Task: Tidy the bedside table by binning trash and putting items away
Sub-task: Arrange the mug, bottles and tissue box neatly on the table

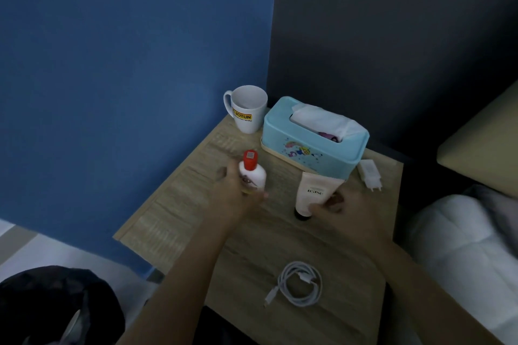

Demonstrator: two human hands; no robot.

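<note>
Both hands are busy over the counter (173,221). The left hand (238,190) has its fingers (224,172) wrapped around the lower body of a small white bottle (252,176), held roughly upright with its red cap (250,159) pointing up and slightly away, long axis near vertical. The right hand (336,207) has its fingers (319,208) closed on a cream tube (315,193) that stands cap-down on the counter, its flat crimped end leaning up and away toward the blue tissue box (311,145) just beyond the fingertips. Each item is already in its own hand, so neither needs a reach. Nearer than both wrists lies a coiled white cable (301,284); beyond the right fingers sits a white charger plug (370,173), and a white mug (248,109) stands past the left fingers. Lifting both containers clear looks like the likely step.
</note>
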